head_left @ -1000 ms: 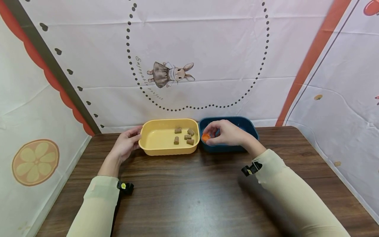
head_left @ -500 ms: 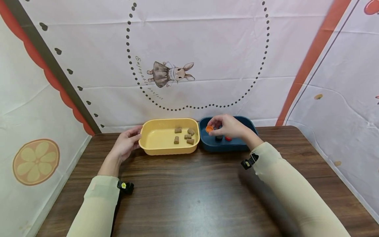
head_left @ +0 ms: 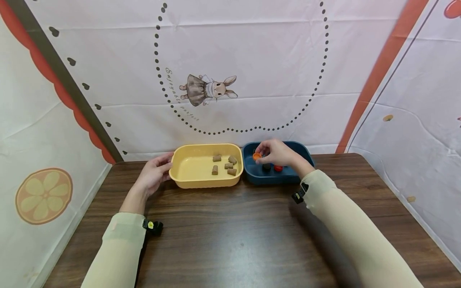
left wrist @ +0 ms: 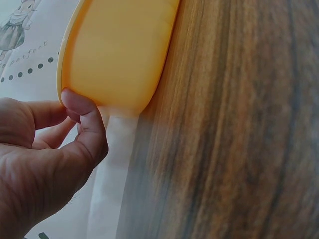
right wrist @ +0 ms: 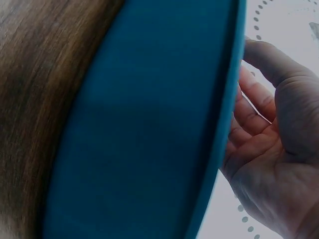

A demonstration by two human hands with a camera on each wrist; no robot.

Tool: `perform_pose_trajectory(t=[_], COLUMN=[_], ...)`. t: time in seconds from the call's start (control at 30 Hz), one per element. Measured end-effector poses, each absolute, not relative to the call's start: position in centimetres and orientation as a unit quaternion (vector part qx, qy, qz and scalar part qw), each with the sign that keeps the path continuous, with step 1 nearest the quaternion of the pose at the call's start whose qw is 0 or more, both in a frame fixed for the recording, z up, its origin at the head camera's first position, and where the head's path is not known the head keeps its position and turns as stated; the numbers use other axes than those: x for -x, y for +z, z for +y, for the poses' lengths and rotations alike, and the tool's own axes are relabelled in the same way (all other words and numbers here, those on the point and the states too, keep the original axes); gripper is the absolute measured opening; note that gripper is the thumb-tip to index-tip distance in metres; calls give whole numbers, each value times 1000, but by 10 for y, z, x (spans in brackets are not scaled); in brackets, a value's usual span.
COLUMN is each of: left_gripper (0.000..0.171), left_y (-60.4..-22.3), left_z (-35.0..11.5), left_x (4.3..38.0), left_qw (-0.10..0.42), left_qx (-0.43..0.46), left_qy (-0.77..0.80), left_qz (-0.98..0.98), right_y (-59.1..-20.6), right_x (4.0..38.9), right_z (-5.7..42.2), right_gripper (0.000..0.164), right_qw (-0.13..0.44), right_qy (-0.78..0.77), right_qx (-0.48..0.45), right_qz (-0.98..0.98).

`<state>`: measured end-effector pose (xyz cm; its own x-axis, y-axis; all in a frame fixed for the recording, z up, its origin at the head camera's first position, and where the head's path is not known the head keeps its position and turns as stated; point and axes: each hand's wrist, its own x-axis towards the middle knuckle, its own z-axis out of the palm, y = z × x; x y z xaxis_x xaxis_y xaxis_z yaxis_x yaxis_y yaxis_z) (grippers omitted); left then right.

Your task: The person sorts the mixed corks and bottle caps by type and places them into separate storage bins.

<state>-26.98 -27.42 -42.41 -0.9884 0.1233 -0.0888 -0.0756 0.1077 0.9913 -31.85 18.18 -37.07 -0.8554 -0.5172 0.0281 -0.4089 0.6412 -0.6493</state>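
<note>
My left hand (head_left: 153, 174) grips the left end of a yellow plastic bin (head_left: 189, 184); in the left wrist view the thumb (left wrist: 79, 103) lies at its rim. On the bin's floor, mostly toward the right, lie several brown corks (head_left: 215, 170). Over the blue bin (head_left: 252, 176), my right hand (head_left: 279, 154) pinches an orange bottle cap (head_left: 257, 156) between thumb and fingers. Below that hand a black cap (head_left: 266, 167) and a red cap (head_left: 278, 168) lie in the blue bin. The bin's wall hides the right fingertips and orange cap in the right wrist view.
Both bins stand side by side at the back of a dark wood table (head_left: 230, 236). A printed white cloth (head_left: 266, 80) with a rabbit drawing hangs right behind them.
The right hand, with the orange cap, has moved back and slightly right over the blue bin, uncovering the black and red caps. The left hand has stayed at the yellow bin.
</note>
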Motion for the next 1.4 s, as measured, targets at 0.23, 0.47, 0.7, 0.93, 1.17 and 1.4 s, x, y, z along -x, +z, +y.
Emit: perform_pose_trajectory(t=[0.23, 0.47, 0.7, 0.93, 1.17, 1.4], left_gripper=[55, 56, 55, 55, 53, 53], left_y=[-426, -426, -425, -424, -422, -415], left_z=[-272, -271, -270, -270, -271, -272], left_x=[271, 271, 270, 270, 270, 266], left_qw=[77, 77, 77, 77, 74, 62], left_qx=[-17, -18, -18, -16, -11, 0], left_qy=[668, 665, 666, 665, 665, 625], left_qz=[740, 742, 741, 742, 743, 778], right_y=[-378, -378, -377, -371, -364, -360], right_x=[323, 320, 311, 297, 278, 263], right_z=[186, 191, 198, 204, 208, 212], right_gripper=[35, 45, 44, 45, 42, 42], right_qw=[103, 122, 108, 77, 41, 2], right_qy=[-317, -291, -299, -298, -291, -276], right_qx=[238, 215, 216, 225, 242, 263], right_qz=[912, 924, 923, 924, 925, 924])
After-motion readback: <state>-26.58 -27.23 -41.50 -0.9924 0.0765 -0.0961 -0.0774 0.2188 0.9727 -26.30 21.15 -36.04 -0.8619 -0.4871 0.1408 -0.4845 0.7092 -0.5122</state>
